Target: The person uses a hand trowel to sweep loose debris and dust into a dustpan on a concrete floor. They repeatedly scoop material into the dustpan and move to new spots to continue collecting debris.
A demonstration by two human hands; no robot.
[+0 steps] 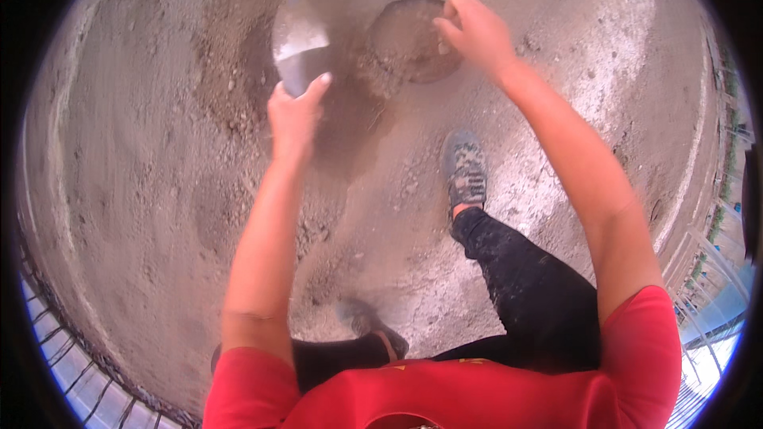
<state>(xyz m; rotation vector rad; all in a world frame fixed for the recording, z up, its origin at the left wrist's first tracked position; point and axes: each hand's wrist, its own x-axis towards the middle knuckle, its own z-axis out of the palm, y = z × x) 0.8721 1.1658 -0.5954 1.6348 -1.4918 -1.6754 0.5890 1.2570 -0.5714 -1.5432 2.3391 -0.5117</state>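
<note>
A shiny metal bowl or pan, tilted up on its side, is in my left hand, with the thumb on its near edge. Beneath and beside it lies loose, darker dug soil, blurred by dust. A round, shallow container or sieve with soil in it rests on the ground to the right. My right hand is at its right rim, fingers curled; whether they grip the rim is not clear.
My camouflage-patterned shoe stands just below the round container; the other shoe is further back. Whitish powder streaks the dirt on the right. Metal bars or fencing show at the right edge, pale panels at lower left.
</note>
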